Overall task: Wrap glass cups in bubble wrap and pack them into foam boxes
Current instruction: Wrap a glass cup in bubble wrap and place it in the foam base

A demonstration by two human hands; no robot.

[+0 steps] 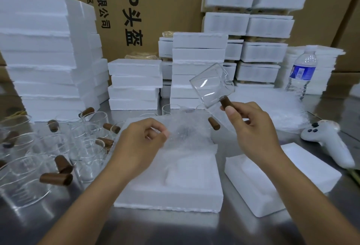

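Observation:
My right hand (253,127) holds a clear glass cup (212,88) by its brown wooden handle, tilted in the air above the table. My left hand (140,143) pinches the edge of a sheet of bubble wrap (187,133) that lies over an open foam box (175,192) in front of me. A second foam piece (272,178) lies to the right of that box. Several more glass cups with brown handles (58,157) stand at the left.
Tall stacks of white foam boxes (44,53) fill the back and left. A heap of bubble wrap (272,108), a water bottle (302,73) and a white controller (329,141) sit at the right. Cardboard cartons (155,1) stand behind.

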